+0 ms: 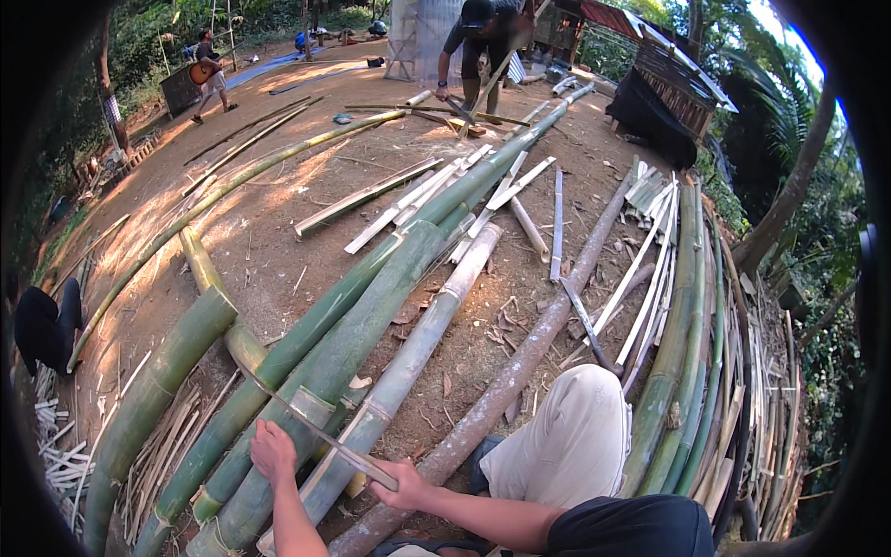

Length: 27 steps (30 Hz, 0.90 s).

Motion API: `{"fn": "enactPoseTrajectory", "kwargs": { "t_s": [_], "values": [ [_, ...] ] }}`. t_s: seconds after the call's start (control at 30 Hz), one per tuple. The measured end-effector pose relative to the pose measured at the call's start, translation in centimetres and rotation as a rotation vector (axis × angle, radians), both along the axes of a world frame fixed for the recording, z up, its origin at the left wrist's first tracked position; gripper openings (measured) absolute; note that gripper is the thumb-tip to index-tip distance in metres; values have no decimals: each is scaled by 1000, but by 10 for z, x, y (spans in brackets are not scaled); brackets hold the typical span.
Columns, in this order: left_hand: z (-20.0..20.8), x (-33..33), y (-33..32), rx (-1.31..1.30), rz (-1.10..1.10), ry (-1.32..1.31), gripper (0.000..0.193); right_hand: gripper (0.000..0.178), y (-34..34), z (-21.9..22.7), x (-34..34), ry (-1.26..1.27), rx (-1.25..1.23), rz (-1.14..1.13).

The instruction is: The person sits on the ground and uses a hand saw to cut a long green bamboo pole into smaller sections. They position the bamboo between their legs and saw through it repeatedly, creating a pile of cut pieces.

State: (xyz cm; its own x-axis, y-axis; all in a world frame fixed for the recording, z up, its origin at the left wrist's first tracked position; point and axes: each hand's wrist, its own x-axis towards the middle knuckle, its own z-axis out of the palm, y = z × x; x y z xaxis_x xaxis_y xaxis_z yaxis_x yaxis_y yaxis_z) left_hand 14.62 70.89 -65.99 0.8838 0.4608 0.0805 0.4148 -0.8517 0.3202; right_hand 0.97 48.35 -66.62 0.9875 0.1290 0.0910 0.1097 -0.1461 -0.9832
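My right hand (pixel 401 485) is closed around the handle of a long, narrow-bladed tool (pixel 316 429); I cannot tell whether it is a saw or a knife. Its blade reaches up and left, lying across the thick green bamboo pole (pixel 357 320) close to a pale joint. On that pole, just below the blade, rests my left hand (pixel 274 451) with its fingers curled against it. A greyer bamboo pole (pixel 408 357) runs alongside on the right. To the left, a short thick bamboo length (pixel 176 357) ends in a slanted cut.
Another large knife (pixel 587 325) leans by my knee, beside a mottled log (pixel 520 371). Split bamboo strips (pixel 650 269) and long poles (pixel 682 343) lie to the right. Ahead, a person (pixel 483 46) bends over with a blade; another person (pixel 209 74) carries a guitar.
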Motion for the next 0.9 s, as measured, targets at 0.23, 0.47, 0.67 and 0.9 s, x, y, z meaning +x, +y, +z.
{"fn": "enactPoseTrajectory", "kwargs": {
  "t_s": [0.23,0.47,0.67,0.9],
  "values": [
    [11,-3,-4,-3,-14,-6,35,12,-45,-6,-76,38,-72,48],
    [-4,3,4,-8,6,-95,35,13,0,0,4,-40,-84,0],
    [9,0,6,-5,-21,-26,31,16,-57,0,-89,-2,-39,53],
    [6,-5,-11,-30,14,-27,32,12,-20,-2,-7,6,-131,40]
  ]
}}
